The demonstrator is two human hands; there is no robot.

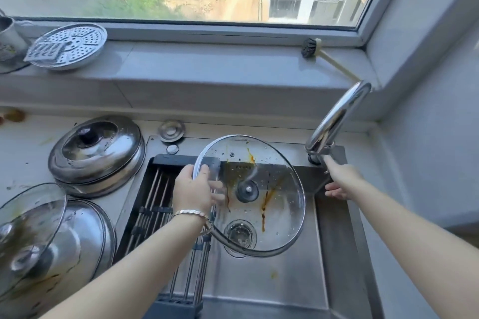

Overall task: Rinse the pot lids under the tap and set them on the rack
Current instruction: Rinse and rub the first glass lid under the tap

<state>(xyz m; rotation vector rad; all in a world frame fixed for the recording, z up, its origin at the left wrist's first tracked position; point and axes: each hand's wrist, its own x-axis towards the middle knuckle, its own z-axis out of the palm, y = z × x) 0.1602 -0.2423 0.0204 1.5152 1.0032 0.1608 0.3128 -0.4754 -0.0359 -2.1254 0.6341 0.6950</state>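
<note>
My left hand [193,190] grips the left rim of a glass pot lid [274,204] and holds it tilted over the sink [334,241]. Brown sauce streaks run down the glass around its dark knob. My right hand [337,179] reaches to the base of the chrome tap [334,122] at the sink's back right corner; the fingers point down with the thumb against the tap's handle. No water stream shows. A black roll-up rack [153,204] with steel rods lies over the sink's left side, below the lid.
On the counter at left stand a domed steel lid [97,155], a flatter steel lid [85,235] and another dirty glass lid [28,235] leaning on it. A perforated steamer plate [70,45] and a brush [311,46] rest on the window ledge.
</note>
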